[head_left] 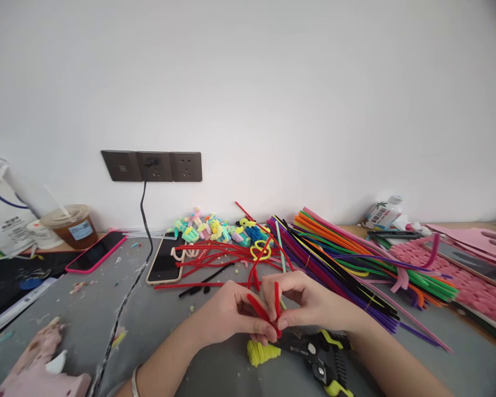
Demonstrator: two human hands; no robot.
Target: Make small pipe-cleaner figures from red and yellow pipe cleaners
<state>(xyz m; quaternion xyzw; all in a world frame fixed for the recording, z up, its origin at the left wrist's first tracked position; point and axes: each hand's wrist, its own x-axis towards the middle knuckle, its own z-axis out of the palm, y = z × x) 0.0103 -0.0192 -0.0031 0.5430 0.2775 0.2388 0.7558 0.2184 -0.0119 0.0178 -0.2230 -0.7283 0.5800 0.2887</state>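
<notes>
Red pipe cleaners (261, 309) are bent and crossed between both hands, above the grey table. My left hand (242, 314) pinches them from the left side. From the right, the thumb and fingers of my right hand (300, 303) press on the same red stems where they cross. Loose red ends stick up from the grip. Just below the hands lies a yellow coiled pipe-cleaner piece (262, 353). Beside it, wire-stripper pliers (320, 358) with black and yellow-green handles rest partly under my right wrist. Hidden by the fingers is the exact join of the stems.
Red pipe cleaners (215, 253) lie behind the hands, near small pastel pieces (210, 229). Coloured pipe-cleaner bundles (334, 259) spread right. A phone (164, 262), a pink-edged phone (97, 252), a lidded drink cup (76, 229) and a cable (126, 298) are at left.
</notes>
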